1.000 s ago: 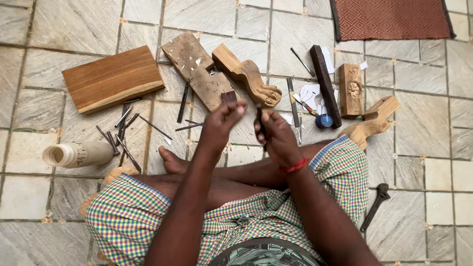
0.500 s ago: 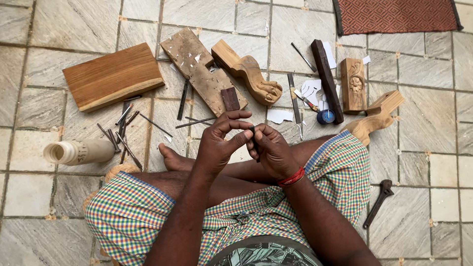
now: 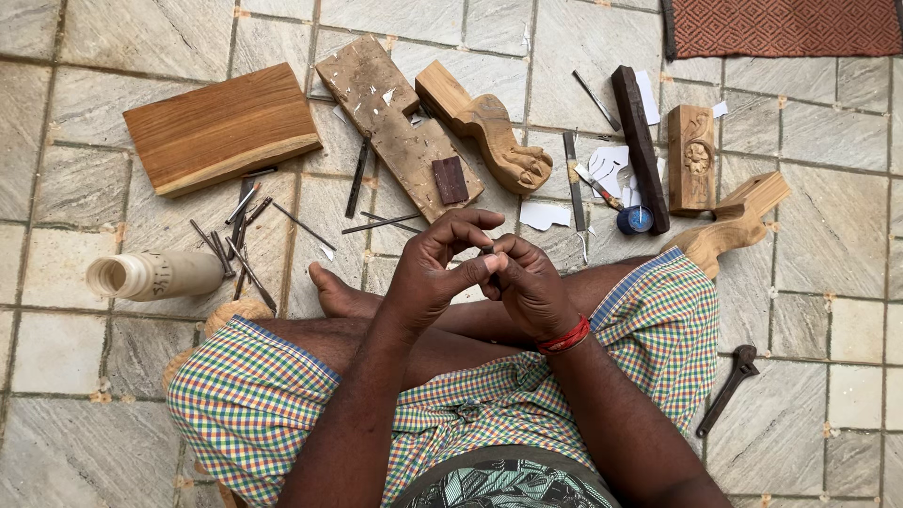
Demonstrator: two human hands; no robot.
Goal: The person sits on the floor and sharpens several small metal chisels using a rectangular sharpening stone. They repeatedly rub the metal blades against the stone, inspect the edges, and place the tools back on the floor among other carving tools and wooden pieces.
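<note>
Evidently both hands meet above the crossed legs: the left hand [image 3: 437, 268] curls its fingertips against the right hand [image 3: 527, 282], which is closed tight, perhaps on something small, though what it grips is hidden. Just beyond them, on the tiled floor [image 3: 828, 282], lie a worn plank [image 3: 395, 118] bearing a small dark block [image 3: 450, 179], a carved wooden leg [image 3: 489, 132] and scattered chisels [image 3: 235, 235], all within easy reach.

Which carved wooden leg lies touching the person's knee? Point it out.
The pale carved leg at the right, its foot end against the checked cloth at the knee. The other carved leg lies farther off beside the scarred plank.
</note>
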